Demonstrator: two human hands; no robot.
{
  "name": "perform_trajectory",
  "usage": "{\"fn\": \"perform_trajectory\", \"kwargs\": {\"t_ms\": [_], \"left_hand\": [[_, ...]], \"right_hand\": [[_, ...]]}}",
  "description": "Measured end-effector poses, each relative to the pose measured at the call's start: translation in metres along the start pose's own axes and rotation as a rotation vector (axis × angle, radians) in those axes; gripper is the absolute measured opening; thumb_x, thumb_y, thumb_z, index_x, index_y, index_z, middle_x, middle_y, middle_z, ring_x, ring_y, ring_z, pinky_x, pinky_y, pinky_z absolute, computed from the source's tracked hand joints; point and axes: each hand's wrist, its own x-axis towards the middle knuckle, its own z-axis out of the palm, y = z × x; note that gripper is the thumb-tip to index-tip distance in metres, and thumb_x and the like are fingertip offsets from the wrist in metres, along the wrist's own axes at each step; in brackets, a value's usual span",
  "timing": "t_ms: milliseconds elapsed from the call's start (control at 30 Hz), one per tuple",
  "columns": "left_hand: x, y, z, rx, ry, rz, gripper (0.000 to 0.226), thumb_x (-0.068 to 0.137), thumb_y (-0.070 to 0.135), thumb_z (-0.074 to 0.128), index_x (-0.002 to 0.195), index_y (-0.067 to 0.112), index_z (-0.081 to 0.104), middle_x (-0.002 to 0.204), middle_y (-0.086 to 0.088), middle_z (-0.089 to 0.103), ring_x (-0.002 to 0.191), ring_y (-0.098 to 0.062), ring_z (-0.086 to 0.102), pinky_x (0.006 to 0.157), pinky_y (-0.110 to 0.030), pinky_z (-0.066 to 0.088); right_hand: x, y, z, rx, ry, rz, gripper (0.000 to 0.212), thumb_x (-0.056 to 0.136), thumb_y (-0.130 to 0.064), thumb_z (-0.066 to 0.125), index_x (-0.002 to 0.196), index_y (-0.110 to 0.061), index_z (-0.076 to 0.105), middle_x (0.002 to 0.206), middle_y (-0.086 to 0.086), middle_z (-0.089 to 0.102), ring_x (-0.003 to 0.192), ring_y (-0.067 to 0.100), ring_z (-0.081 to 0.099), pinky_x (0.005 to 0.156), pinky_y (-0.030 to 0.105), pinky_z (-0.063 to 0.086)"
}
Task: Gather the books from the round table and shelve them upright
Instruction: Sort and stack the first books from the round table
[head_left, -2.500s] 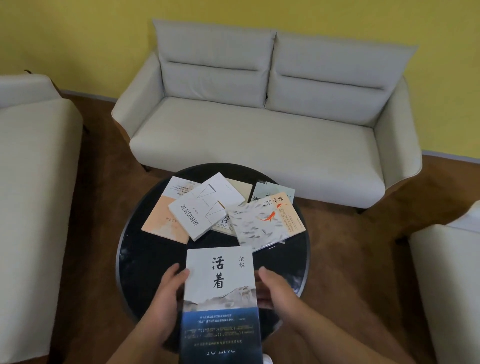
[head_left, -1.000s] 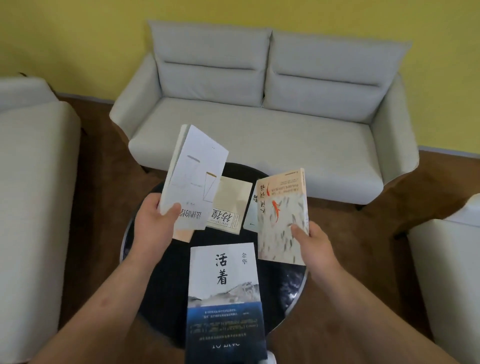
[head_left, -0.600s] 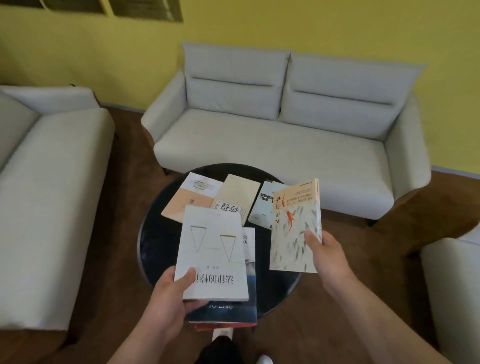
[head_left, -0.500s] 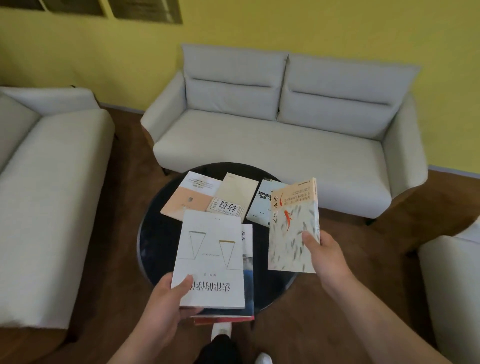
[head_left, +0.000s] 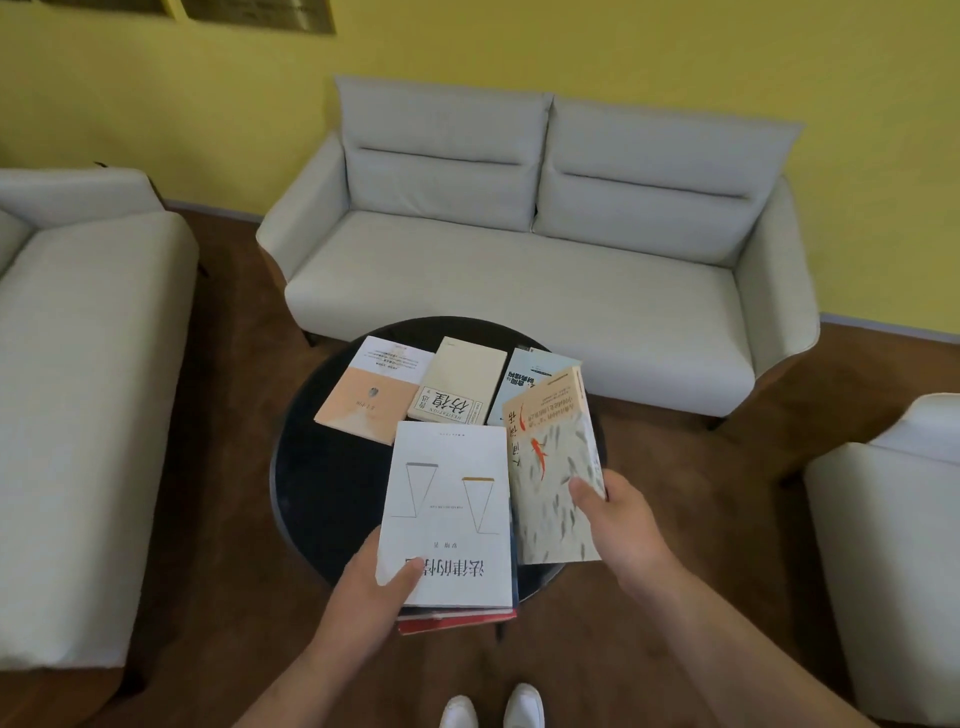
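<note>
The white book with two triangles on its cover (head_left: 447, 512) lay on top of a small pile at the near edge of the round table (head_left: 322, 478). A dark cover and a red book (head_left: 457, 619) showed under it, and the pile jutted out past the rim. The left hand (head_left: 363, 597) gripped the pile's near left corner, thumb pressed on the white cover and fingers hidden beneath. Just to its right, the right hand (head_left: 618, 525) held the fish-patterned book (head_left: 553, 478) by its right edge, thumb on the cover, the book tilted above the table's right edge.

Three books were yet to be gathered along the far edge: a peach-and-white book (head_left: 371, 397), a cream book (head_left: 460, 387) overlapping it, and a pale blue book (head_left: 530, 376) partly hidden behind the fish cover. A grey sofa (head_left: 519, 280) stood beyond the table. No shelf was in view.

The likely trouble lay in the pile. Held at one corner and overhanging the rim, it could tip or fan apart if lifted one-handed, the smooth covers sliding on each other. The fish book, gripped by one edge only, might sag or slip while being laid on top. Reaching across with both hands full could also knock the far books off.
</note>
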Motion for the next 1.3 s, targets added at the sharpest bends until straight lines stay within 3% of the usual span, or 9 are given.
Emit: {"fn": "perform_trajectory", "kwargs": {"t_ms": [100,267,367,533,733,867,933,1033,1300], "left_hand": [[-0.002,-0.002,0.002,-0.012,-0.037,-0.045,0.047,0.094,0.048,0.057,0.134,0.038,0.034,0.133,0.017,0.053,0.110,-0.005,0.057,0.069,-0.011,0.049],[-0.007,0.023,-0.029,0.151,0.028,-0.058,0.082,0.096,0.054,0.048,0.160,0.018,0.011,0.166,-0.004,0.019,0.150,-0.024,0.026,0.116,-0.043,0.033],[-0.011,0.074,-0.054,0.154,0.173,0.261,0.067,0.096,0.041,0.057,0.154,0.024,0.028,0.159,0.011,0.027,0.144,-0.009,0.027,0.115,-0.039,0.031],[-0.008,0.145,-0.063,0.418,0.223,0.904,0.066,0.086,0.044,0.067,0.146,0.026,0.048,0.148,0.015,0.042,0.140,-0.009,0.033,0.113,-0.027,0.022],[0.000,0.164,-0.066,0.349,0.072,0.711,0.022,0.083,0.047,0.058,0.090,0.027,0.064,0.086,0.008,0.068,0.084,-0.016,0.063,0.074,-0.041,0.054],[-0.005,0.146,-0.062,-0.171,0.152,0.487,0.013,0.093,0.022,0.066,0.084,0.031,0.064,0.086,0.012,0.070,0.082,-0.005,0.067,0.073,-0.033,0.055],[-0.006,0.137,-0.059,-0.442,0.107,0.330,0.008,0.096,0.021,0.064,0.096,0.028,0.068,0.097,0.003,0.076,0.091,-0.018,0.074,0.083,-0.047,0.059],[-0.007,0.119,-0.045,-0.677,-0.093,0.074,0.017,0.102,0.025,0.055,0.114,0.024,0.067,0.104,-0.002,0.079,0.095,-0.027,0.076,0.087,-0.054,0.059],[0.022,0.062,-0.031,0.375,0.056,0.028,0.030,0.098,0.049,0.048,0.112,0.024,0.054,0.103,0.002,0.059,0.078,-0.011,0.063,0.057,-0.025,0.048]], "right_hand": [[-0.001,-0.005,0.003,-0.105,-0.037,-0.004,0.019,0.102,-0.022,0.051,0.121,-0.022,0.056,0.120,0.000,0.065,0.105,0.018,0.065,0.066,0.024,0.055],[-0.012,-0.043,-0.020,-0.494,-0.024,-0.148,0.032,0.089,-0.021,0.066,0.119,-0.030,0.068,0.118,-0.004,0.068,0.094,0.017,0.068,0.061,0.024,0.059],[-0.029,-0.076,-0.031,-0.876,0.123,-0.403,0.033,0.087,-0.024,0.069,0.119,-0.034,0.071,0.105,-0.007,0.066,0.085,0.016,0.062,0.070,0.034,0.062],[-0.061,-0.135,-0.033,-0.824,0.158,-0.699,0.022,0.090,-0.019,0.068,0.108,-0.029,0.072,0.101,-0.016,0.067,0.089,0.008,0.061,0.077,0.026,0.056],[-0.080,-0.163,-0.015,-0.757,0.112,-0.904,0.037,0.085,-0.023,0.076,0.121,-0.029,0.068,0.103,-0.020,0.063,0.093,0.000,0.054,0.082,0.016,0.047],[-0.049,-0.128,-0.003,-0.406,0.482,-0.737,0.077,0.083,-0.037,0.077,0.149,-0.022,0.038,0.140,-0.006,0.048,0.130,0.008,0.043,0.110,0.028,0.036],[-0.036,-0.103,0.008,-0.076,0.307,-0.455,0.081,0.083,-0.051,0.071,0.150,-0.022,0.036,0.152,-0.003,0.044,0.139,0.014,0.043,0.116,0.039,0.036],[-0.026,-0.073,0.029,0.282,-0.135,-0.197,0.048,0.098,-0.049,0.052,0.122,-0.010,0.066,0.116,0.010,0.075,0.108,0.031,0.071,0.096,0.047,0.055],[-0.005,-0.028,0.069,-0.254,-0.197,-0.068,0.009,0.102,-0.030,0.054,0.104,-0.035,0.061,0.096,-0.011,0.074,0.080,0.006,0.074,0.064,0.018,0.055]]}}
